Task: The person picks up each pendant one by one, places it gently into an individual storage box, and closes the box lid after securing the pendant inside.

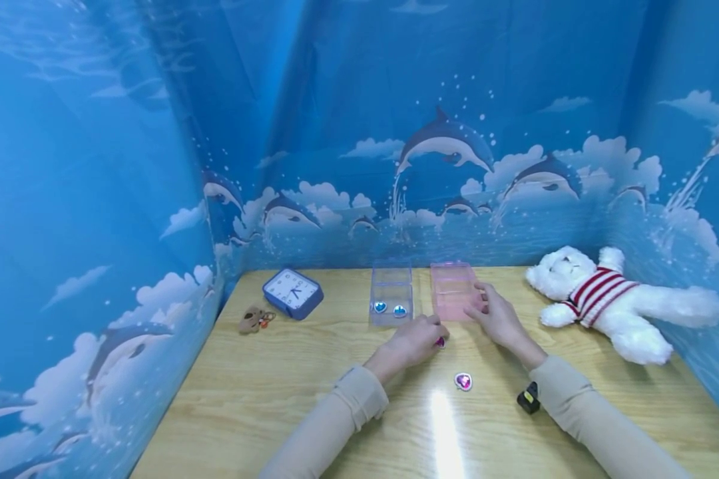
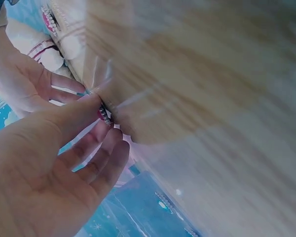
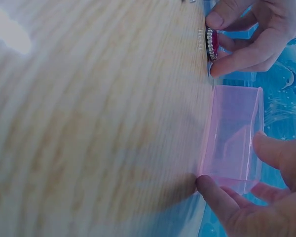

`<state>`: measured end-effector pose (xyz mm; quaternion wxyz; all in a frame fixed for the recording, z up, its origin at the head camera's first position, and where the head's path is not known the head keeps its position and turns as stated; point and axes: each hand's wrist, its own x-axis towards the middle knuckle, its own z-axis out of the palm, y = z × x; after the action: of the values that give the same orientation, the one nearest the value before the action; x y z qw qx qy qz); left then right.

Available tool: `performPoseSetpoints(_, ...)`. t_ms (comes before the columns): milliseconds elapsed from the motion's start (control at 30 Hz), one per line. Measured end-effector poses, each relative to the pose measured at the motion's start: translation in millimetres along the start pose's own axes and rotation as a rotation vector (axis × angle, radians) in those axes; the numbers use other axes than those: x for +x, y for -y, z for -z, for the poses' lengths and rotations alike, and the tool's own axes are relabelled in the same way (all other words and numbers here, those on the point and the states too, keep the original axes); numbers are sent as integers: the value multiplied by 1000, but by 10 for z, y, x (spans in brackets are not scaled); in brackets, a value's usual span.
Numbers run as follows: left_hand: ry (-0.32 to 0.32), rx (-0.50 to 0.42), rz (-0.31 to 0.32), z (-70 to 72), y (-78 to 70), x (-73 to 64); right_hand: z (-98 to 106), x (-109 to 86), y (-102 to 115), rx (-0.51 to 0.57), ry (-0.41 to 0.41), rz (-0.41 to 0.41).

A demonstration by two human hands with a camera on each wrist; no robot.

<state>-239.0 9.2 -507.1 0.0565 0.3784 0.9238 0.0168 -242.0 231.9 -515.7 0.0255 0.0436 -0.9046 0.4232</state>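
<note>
My left hand (image 1: 415, 340) pinches a magenta heart-shaped gem (image 3: 213, 44) with a beaded silver edge between thumb and fingers, down at the tabletop. Just beyond it stands a pink see-through plastic box (image 1: 453, 307), its lid folded back. My right hand (image 1: 503, 319) holds this box at its right side, the thumb at the upper rim and fingertips low on the wall. Left of it is a bluish clear box (image 1: 391, 319), also open, with two blue heart gems (image 1: 380, 307) inside. Another magenta heart gem (image 1: 464, 381) lies on the table nearer me.
A blue clock (image 1: 293, 293) and a small brown trinket (image 1: 251, 320) lie at the table's left. On the right a white plush bear (image 1: 617, 299) in a striped sweater lies on its back. A small black object (image 1: 528, 398) is by my right sleeve. Blue dolphin curtains (image 1: 335, 166) surround the table.
</note>
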Motion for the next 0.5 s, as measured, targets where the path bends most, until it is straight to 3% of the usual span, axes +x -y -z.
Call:
performPoseSetpoints(167, -20, -17, 14, 1, 0, -8, 2, -5, 0, 7, -6, 7)
performPoseSetpoints(500, -112, -228, 34, 141, 16, 23, 12, -4, 6, 25, 9, -5)
